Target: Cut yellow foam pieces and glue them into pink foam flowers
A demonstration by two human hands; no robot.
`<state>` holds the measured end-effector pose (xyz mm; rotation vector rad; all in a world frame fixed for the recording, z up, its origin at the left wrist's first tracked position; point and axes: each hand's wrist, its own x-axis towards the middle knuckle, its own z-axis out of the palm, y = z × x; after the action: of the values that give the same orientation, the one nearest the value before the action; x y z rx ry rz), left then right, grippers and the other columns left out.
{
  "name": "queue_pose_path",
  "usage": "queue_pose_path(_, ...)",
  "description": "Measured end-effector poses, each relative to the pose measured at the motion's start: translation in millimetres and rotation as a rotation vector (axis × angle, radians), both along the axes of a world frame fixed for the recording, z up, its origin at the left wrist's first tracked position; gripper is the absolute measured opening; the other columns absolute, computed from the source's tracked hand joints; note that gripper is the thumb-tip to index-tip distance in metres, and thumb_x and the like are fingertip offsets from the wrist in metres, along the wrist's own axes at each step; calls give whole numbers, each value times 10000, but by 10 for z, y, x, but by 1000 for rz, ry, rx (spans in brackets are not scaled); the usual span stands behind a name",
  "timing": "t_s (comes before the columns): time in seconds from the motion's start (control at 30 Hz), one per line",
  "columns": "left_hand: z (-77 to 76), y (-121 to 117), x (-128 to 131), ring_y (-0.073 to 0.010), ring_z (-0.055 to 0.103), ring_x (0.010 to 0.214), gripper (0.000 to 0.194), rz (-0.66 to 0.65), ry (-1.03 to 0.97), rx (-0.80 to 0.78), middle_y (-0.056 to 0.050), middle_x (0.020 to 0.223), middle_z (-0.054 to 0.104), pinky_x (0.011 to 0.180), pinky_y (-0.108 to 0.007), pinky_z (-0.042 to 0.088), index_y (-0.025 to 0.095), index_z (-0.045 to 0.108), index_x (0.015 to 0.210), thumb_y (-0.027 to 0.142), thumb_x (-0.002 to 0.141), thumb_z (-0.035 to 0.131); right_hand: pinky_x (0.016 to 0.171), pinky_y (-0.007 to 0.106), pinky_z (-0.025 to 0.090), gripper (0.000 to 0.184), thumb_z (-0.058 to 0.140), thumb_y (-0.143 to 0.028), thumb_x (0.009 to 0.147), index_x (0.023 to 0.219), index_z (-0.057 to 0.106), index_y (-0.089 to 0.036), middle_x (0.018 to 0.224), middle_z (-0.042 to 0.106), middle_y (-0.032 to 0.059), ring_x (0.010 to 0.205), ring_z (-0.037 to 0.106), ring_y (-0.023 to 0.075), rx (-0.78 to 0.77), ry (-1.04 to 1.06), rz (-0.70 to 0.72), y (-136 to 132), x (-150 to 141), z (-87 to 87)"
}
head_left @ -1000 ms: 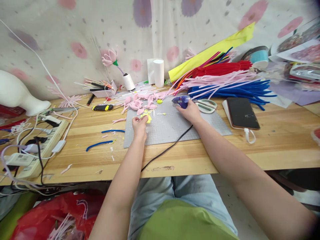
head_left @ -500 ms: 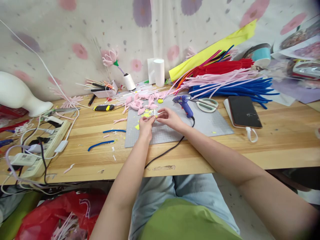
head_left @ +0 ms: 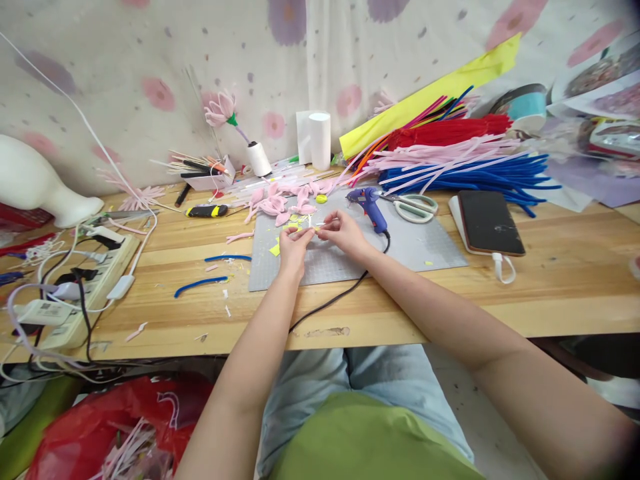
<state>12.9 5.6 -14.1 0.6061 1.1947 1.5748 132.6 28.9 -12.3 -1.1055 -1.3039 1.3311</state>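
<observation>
Both my hands meet over a grey cutting mat [head_left: 425, 243] on the wooden table. My left hand [head_left: 293, 248] pinches one end of a small thin whitish-yellow piece [head_left: 311, 229], and my right hand [head_left: 343, 233] pinches its other end; its exact nature is too small to make out. A blue glue gun [head_left: 369, 202] lies on the mat just beyond my right hand, its black cord running toward the table edge. Pink petal pieces [head_left: 280, 203] lie beyond my left hand. Yellow scraps [head_left: 275, 250] sit on the mat beside it.
Scissors [head_left: 415, 207] and a phone [head_left: 487, 223] lie right of the glue gun. Bundles of pipe cleaners [head_left: 465, 163] fill the back right. A power strip [head_left: 85, 283] with cables sits at left, blue pipe cleaner pieces [head_left: 200, 285] beside it. A utility knife [head_left: 206, 211], thread spool [head_left: 259, 159].
My right hand let go of the glue gun, which now lies on the mat, and came left to meet my left hand. Both hands now pinch the small piece.
</observation>
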Motion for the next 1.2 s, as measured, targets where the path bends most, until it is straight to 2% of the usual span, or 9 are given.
queue_pose_path(0.13, 24, -20, 1, -114, 647, 690, 486, -14, -14, 15, 21, 688, 655, 813, -295, 455, 198, 397, 879, 148, 569, 767, 610, 252, 469, 421, 761, -223, 545, 771, 406, -210, 595, 609, -58, 575, 604, 111, -83, 94, 28, 8, 32, 12)
queue_pose_path(0.33, 12, -26, -7, -125, 652, 667, 556, -49, -8, 11, 13, 703, 664, 821, -313, 457, 199, 393, 879, 144, 510, 805, 617, 267, 493, 526, 830, -311, 457, 762, 413, -208, 594, 624, -57, 563, 606, 108, -122, 155, 135, 7, 46, 12)
queue_pose_path(0.6, 1, -5, -16, -126, 650, 668, 569, 6, -25, -10, 24, 677, 653, 844, -312, 444, 205, 371, 884, 96, 520, 795, 642, 262, 471, 409, 733, -192, 526, 804, 434, -209, 626, 640, -65, 595, 607, 108, -53, 63, 146, -6, 47, 38)
queue_pose_path(0.8, 17, -15, -5, -143, 660, 695, 578, 12, 38, -33, 14, 699, 660, 842, -324, 447, 208, 373, 895, 106, 520, 801, 628, 265, 447, 324, 679, -218, 577, 803, 447, -210, 647, 635, -51, 627, 609, 127, 66, -97, 97, -13, 42, 39)
queue_pose_path(1.1, -4, -12, -3, -116, 651, 636, 534, 22, 90, -9, 33, 660, 657, 826, -311, 474, 212, 362, 842, 86, 540, 784, 600, 251, 440, 337, 700, -206, 543, 766, 448, -206, 606, 628, -54, 577, 588, 115, 32, -75, 96, 2, 67, 39)
queue_pose_path(1.2, 5, -14, -14, -130, 656, 638, 508, -11, 59, -36, 20, 655, 651, 808, -321, 486, 200, 395, 854, 165, 551, 801, 601, 250, 456, 338, 707, -178, 531, 742, 445, -203, 568, 616, -62, 562, 587, 111, -18, -34, 97, 13, 80, 41)
